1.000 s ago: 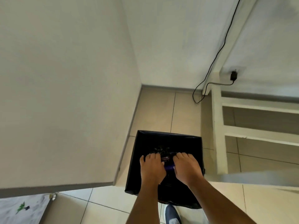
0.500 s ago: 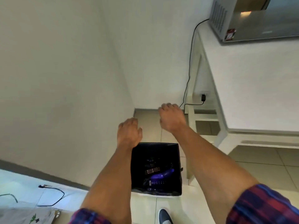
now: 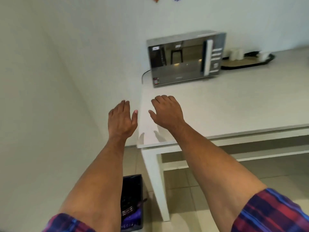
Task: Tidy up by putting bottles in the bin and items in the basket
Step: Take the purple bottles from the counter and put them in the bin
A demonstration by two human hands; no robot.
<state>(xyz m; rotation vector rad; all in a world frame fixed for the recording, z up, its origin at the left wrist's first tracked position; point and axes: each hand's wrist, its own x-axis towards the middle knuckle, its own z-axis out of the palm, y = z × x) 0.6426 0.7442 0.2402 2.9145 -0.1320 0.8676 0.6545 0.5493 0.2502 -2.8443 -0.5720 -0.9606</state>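
Both my hands are empty, left hand and right hand relaxed mid-frame over the desk corner. Bin sits bottom centre, holding bottles. I should scan the desk for leftovers before reaching.

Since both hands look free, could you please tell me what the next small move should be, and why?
Probably turn right along the table to look for more items: the left hand and right hand hold nothing, and the black bin lies below.
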